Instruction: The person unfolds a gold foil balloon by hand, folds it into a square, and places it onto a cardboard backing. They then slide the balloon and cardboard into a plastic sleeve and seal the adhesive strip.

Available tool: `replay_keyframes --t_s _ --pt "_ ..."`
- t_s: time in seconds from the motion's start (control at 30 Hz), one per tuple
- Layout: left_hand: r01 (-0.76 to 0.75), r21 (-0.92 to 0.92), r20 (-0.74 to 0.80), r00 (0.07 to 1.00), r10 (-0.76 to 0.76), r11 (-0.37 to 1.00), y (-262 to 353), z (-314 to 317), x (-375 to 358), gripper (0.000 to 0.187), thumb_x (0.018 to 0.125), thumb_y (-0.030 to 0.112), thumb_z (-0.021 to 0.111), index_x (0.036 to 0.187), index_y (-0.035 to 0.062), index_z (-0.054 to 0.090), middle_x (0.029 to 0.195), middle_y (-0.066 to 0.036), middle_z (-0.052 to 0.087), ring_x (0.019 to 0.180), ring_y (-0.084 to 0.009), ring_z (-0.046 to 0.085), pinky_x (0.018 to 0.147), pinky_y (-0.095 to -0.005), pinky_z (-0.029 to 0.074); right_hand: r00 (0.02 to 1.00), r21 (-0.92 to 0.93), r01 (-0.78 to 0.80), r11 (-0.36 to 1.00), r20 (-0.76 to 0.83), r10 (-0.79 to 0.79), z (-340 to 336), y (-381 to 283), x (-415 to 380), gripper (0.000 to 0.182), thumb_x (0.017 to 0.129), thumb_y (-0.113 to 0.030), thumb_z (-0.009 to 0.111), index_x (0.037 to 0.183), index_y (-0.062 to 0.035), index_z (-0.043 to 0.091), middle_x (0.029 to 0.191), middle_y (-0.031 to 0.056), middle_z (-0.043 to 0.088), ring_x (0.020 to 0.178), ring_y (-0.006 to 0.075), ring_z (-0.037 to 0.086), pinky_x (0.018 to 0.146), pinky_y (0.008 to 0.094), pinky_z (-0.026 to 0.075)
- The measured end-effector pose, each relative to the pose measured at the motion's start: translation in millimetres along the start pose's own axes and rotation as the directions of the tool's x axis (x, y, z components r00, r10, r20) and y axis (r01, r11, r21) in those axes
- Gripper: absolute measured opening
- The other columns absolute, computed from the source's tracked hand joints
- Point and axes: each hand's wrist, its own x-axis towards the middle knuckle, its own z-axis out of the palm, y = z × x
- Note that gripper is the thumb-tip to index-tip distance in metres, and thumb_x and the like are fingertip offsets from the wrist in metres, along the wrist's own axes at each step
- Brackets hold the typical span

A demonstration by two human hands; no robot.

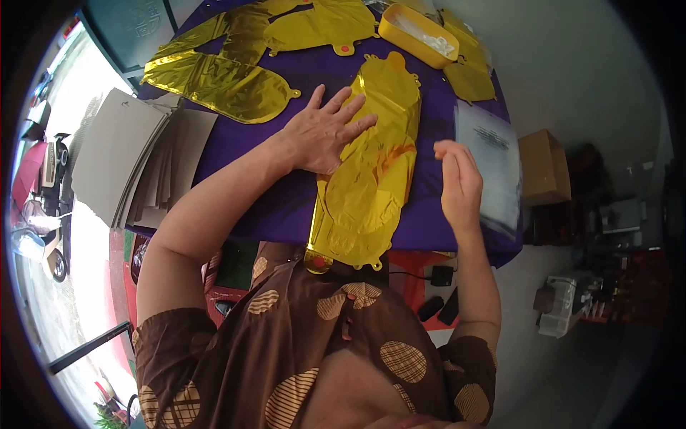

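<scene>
A flat, uninflated gold foil balloon lies lengthwise on the purple-covered table, its near end reaching the edge by my lap. It has small tabs along its rim and a creased, orange-tinted patch near the middle. My left hand rests with spread fingers on the balloon's left side. To the right of the balloon, apart from it, my right hand is raised with its fingers curled together. Whatever those fingers hold, if anything, is hidden.
More gold foil balloons lie at the far left and back. A yellow tub with white contents stands at the back right. Grey cardboard sheets stack on the left; clear plastic bags lie at the right edge, beside a cardboard box.
</scene>
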Motion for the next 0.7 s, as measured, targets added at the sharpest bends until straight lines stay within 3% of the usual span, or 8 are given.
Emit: replay_keyframes --t_s 0.07,0.17,0.27,0.3,0.5,0.7 --pt "0.0 0.002 -0.002 1.0 0.0 1.0 1 1 0 0.095 0.07 0.049 0.07 0.151 0.0145 0.036 0.156 -0.02 0.032 0.147 -0.0413 0.023 0.115 -0.0655 0.02 0.994 -0.152 0.07 0.986 0.09 -0.057 0 32 -2 0.038 0.102 -0.02 0.048 0.128 0.0068 0.055 0.132 0.0238 0.056 0.121 0.0354 0.056 0.103 0.0402 0.044" --pt "0.001 -0.007 -0.01 1.0 -0.001 1.0 1 2 0 0.092 0.072 0.046 0.069 0.151 0.0145 0.035 0.156 -0.02 0.031 0.147 -0.0414 0.023 0.115 -0.0657 0.02 0.95 -0.274 0.147 0.95 0.305 -0.059 12 46 -4 0.065 0.105 -0.041 0.039 0.148 0.0077 0.032 0.154 0.0285 0.032 0.145 0.041 0.029 0.118 0.0474 0.023" --pt "-0.001 0.01 0.001 1.0 0.001 1.0 1 1 1 0.088 0.076 0.043 0.068 0.152 0.0144 0.035 0.156 -0.02 0.031 0.147 -0.0413 0.023 0.114 -0.0659 0.02 0.883 -0.3 0.244 0.922 0.461 -0.083 23 42 2 0.082 0.103 -0.057 0.028 0.152 0.008 0.018 0.159 0.0289 0.018 0.149 0.0421 0.015 0.121 0.0493 0.012" --pt "-0.001 0.019 0.004 1.0 0.001 1.0 1 2 1 0.086 0.077 0.042 0.067 0.152 0.0144 0.035 0.157 -0.02 0.031 0.147 -0.0412 0.023 0.114 -0.0659 0.02 0.877 -0.319 0.23 0.92 0.477 -0.054 26 36 2 0.091 0.1 -0.065 0.024 0.151 0.0089 0.019 0.159 0.0286 0.018 0.15 0.0411 0.014 0.121 0.0493 0.011" --pt "-0.009 0.015 -0.006 1.0 0.009 1.0 1 1 1 0.084 0.079 0.04 0.067 0.152 0.014 0.035 0.157 -0.02 0.03 0.147 -0.0414 0.023 0.114 -0.0662 0.021 0.833 -0.471 0.329 0.818 0.554 -0.016 32 31 3 0.088 0.098 -0.065 0.033 0.153 0.0034 0.024 0.159 0.0279 0.018 0.149 0.0408 0.014 0.121 0.0518 0.011" --pt "-0.013 -0.029 -0.027 1.0 0.012 0.999 2 -4 2 0.086 0.081 0.041 0.067 0.154 0.0145 0.029 0.158 -0.02 0.026 0.147 -0.0412 0.023 0.115 -0.0664 0.019 0.835 -0.485 0.344 0.804 0.55 -0.025 32 30 2 0.086 0.096 -0.067 0.038 0.153 -0.0041 0.029 0.159 0.0266 0.02 0.149 0.041 0.015 0.12 0.0532 0.013"
